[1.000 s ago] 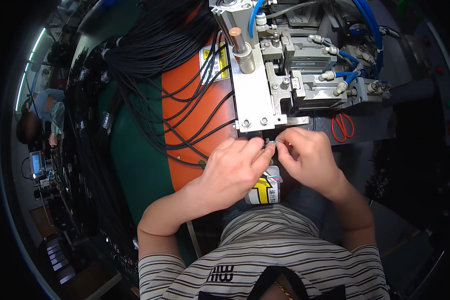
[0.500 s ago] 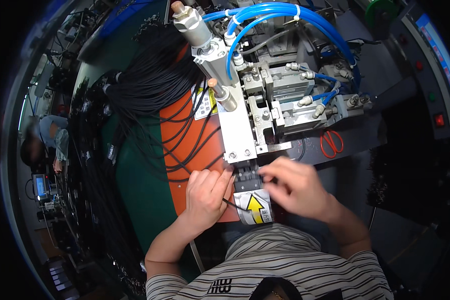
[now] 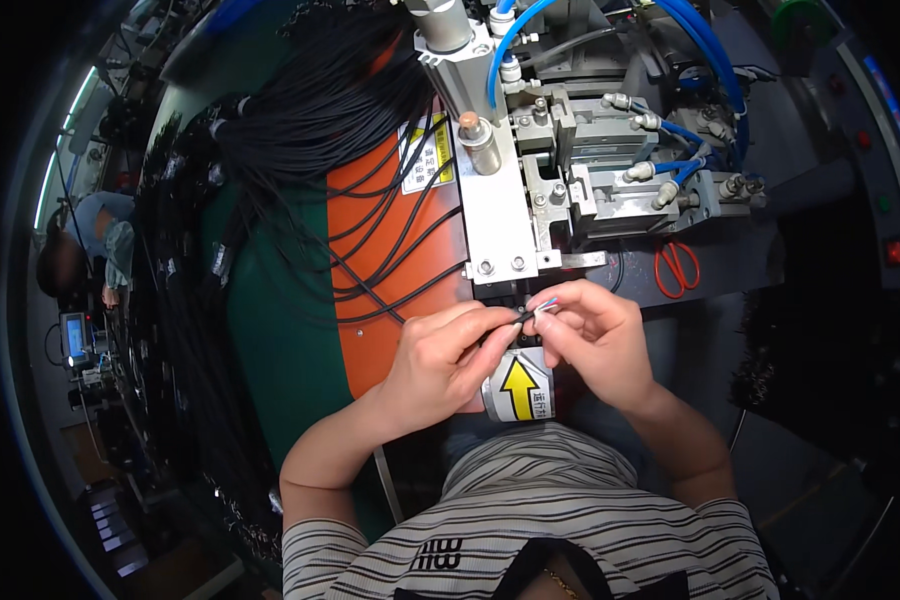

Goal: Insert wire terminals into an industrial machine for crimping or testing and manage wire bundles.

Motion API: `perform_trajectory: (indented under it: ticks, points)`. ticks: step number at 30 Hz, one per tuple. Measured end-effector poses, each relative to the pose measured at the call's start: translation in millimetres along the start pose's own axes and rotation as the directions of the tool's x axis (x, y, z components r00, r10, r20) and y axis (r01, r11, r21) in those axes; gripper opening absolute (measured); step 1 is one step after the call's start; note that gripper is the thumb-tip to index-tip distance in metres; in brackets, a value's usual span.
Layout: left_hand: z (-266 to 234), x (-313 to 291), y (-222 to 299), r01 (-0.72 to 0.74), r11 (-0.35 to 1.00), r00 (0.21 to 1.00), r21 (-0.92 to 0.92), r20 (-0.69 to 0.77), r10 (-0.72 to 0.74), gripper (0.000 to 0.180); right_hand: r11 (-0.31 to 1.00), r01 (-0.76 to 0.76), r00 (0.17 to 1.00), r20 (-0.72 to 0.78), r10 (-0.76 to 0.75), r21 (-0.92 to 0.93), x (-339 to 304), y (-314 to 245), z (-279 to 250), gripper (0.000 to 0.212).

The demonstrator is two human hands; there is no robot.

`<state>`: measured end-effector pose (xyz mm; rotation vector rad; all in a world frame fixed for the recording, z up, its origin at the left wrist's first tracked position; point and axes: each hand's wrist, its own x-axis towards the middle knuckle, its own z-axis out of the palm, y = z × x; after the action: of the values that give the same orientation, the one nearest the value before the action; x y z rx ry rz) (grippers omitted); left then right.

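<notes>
a green and orange bench [image 3: 270, 340] carries a big sheaf of black cables [image 3: 320, 110], and to its right stands a grey pneumatic machine [image 3: 570, 180] with blue hoses; red scissors [image 3: 676, 268] lie by it. just below the machine's front plate the person's two hands meet. the left hand [image 3: 440, 365] pinches the black cable end [image 3: 515, 316] between thumb and forefinger, closed on it, its length running left to right. the right hand [image 3: 595, 345] nips the thin coloured wire tips [image 3: 542, 307] poking out toward the machine, which sits just above both hands.
</notes>
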<state>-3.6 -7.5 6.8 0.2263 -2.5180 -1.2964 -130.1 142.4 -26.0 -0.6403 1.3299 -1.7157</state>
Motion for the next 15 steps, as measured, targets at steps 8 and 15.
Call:
perform_trajectory:
  ticks: [8, 15]
  points:
    - [3, 0, -3, 0.093, 0.989, 0.996, -0.115, 0.026, -0.091, 0.011, 0.979, -0.082, 0.997, 0.023, 0.079, 0.188, 1, -2, -3, 0.017]
    - [7, 2, 1, -0.109, 0.989, 0.994, 0.103, 0.044, 0.105, 0.011, 0.970, -0.195, 0.974, 0.146, 0.174, 0.148, 2, -1, -14, 0.018]
